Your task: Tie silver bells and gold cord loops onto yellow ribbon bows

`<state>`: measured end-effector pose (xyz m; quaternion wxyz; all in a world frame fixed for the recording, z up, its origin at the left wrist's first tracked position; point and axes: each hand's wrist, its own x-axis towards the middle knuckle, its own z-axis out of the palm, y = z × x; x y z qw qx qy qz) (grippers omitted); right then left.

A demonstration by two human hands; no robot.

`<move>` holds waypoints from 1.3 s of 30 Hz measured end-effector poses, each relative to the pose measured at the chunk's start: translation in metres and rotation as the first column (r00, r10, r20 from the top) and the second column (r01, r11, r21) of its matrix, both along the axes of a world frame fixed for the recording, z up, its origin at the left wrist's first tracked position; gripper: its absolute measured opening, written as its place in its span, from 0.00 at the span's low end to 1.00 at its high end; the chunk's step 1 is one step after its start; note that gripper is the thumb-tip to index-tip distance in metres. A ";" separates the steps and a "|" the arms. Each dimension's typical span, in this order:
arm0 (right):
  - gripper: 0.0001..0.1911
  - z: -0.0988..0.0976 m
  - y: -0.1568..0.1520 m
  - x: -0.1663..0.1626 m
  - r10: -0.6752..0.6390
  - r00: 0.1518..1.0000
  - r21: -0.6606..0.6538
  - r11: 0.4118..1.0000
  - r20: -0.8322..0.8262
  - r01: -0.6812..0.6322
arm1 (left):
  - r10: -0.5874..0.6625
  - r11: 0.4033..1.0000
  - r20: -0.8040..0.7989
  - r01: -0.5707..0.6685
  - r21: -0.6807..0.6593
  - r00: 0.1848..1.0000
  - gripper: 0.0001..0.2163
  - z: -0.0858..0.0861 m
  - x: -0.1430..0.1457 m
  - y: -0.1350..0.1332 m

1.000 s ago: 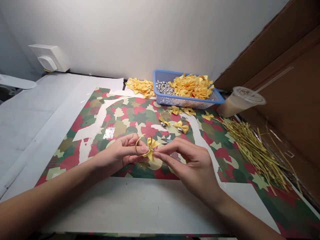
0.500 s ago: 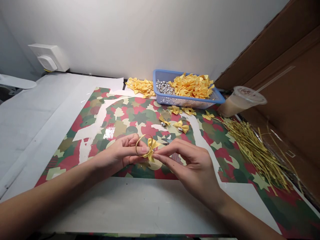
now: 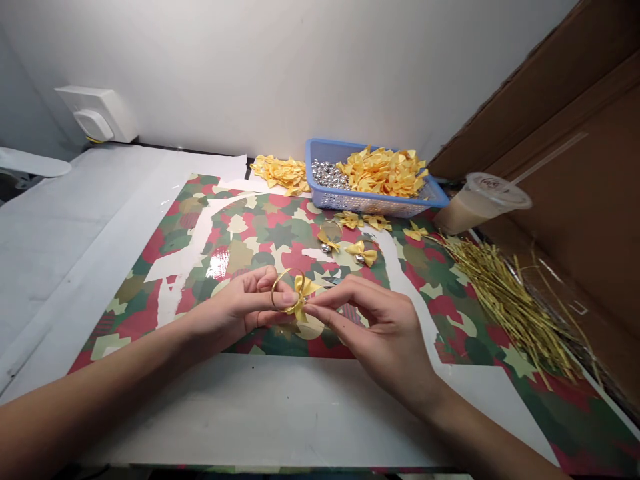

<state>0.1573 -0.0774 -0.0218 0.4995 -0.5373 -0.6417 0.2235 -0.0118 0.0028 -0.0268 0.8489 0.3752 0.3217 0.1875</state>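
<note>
Two pinches, one crosswise span

My left hand [image 3: 250, 301] clasps a thin gold-coloured ring [image 3: 273, 291]; right of its thumb, touching, the glossy yellow ribbon bow [image 3: 306, 288] lies crosswise; my right hand [image 3: 385, 320] pinches a tiny silvery piece [image 3: 306, 301] beside it.

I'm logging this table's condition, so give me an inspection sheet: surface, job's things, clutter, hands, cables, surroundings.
Surface: patterned sheet with ragged white patches; white paper in front.
Job's things: gold ring with yellow bow, held up; blue basket of silver bells and loose bows; bow pile beside it; more bows nearer, two with bells.
Clutter: lidded cup with straw; bundle of greenish-gold strands; grey pointed thing, partly hidden by right hand.
Hands: left hand grips gold ring and yellow bow; right hand pinches something small and silvery at the bow, unclear what.
Cables: nothing seen.
Surroundings: pale wall, white box against it, cardboard at right.
</note>
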 end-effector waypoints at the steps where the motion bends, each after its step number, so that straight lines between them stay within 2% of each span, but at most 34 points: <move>1: 0.06 0.000 0.000 0.000 -0.001 1.000 0.000 1.000 -0.001 0.001 | 0.002 1.000 0.001 -0.002 0.001 1.000 0.20 0.000 0.000 0.000; 16: 0.04 -0.006 0.000 -0.005 -0.048 0.988 -0.087 0.996 -0.146 0.036 | 0.032 0.999 -0.016 -0.032 -0.012 0.999 0.18 -0.001 0.000 0.000; 25: 0.04 -0.008 0.001 -0.006 -0.062 0.972 -0.124 0.992 -0.227 0.034 | 0.023 0.999 -0.028 -0.024 -0.029 0.999 0.09 -0.001 0.000 0.001; 31: 0.04 -0.008 0.002 -0.007 -0.068 0.963 -0.149 0.988 -0.262 0.029 | 0.072 0.996 -0.079 -0.075 -0.041 0.994 0.10 -0.001 0.000 0.000; 39: 0.04 -0.008 0.002 -0.008 -0.078 0.952 -0.169 0.985 -0.297 0.028 | 0.063 0.998 -0.096 -0.065 -0.016 0.993 0.07 -0.003 0.000 0.002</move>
